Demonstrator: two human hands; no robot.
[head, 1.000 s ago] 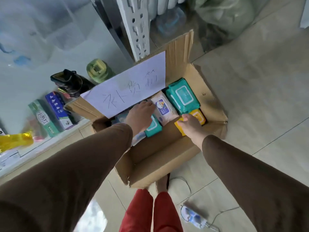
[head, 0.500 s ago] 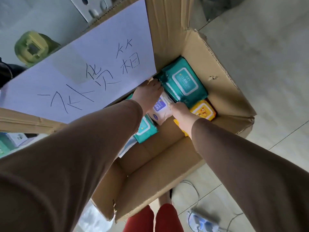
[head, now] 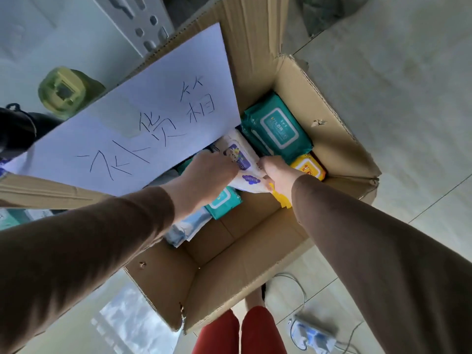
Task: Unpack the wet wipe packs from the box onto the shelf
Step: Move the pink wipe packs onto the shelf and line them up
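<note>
An open cardboard box (head: 332,129) stands on the floor with several wet wipe packs inside. Both my hands reach into it and hold a white pack with purple print (head: 242,162): my left hand (head: 204,175) grips its left side, my right hand (head: 274,172) grips its right end. A large teal pack (head: 277,126) lies behind it, a yellow pack (head: 307,168) to the right, a smaller teal pack (head: 223,200) and a pale blue pack (head: 189,226) under my left wrist.
A white paper sign (head: 132,129) with handwritten characters covers the box's left flap. A shelf (head: 30,60) at the left holds a green jar (head: 65,92) and a black object (head: 15,129). A power strip (head: 314,333) with cable lies on the tiled floor.
The view has closed in on the box. My right hand left the yellow pack and joined my left on the white pack, which has risen and tilted between them.
</note>
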